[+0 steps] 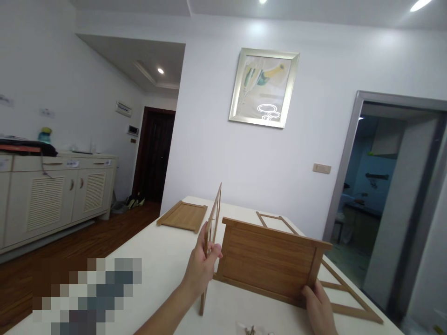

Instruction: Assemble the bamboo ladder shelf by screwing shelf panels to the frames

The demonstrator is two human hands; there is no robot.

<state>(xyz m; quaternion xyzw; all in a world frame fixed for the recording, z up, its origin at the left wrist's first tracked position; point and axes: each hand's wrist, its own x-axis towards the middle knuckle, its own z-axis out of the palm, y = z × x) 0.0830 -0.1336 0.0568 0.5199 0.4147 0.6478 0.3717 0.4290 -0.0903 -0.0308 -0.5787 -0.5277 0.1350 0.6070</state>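
Note:
My left hand (206, 260) is closed round a narrow wooden frame (213, 218), which stands on edge, seen almost side-on. Just right of it, a brown wooden panel (268, 260) with raised edge strips is held upright, tilted a little. At that panel's lower right corner, my right hand (319, 304) grips it, thumb on the near face and the other fingers partly hidden behind. The left edge of the panel comes close to the frame; whether they touch I cannot tell.
On the white table (146, 265) a second wooden panel (185, 215) lies flat at the far left. A ladder-like wooden frame (349, 298) lies at the right, partly behind the held panel. Small metal hardware (250, 330) sits at the near edge. A white cabinet (56, 190) stands left.

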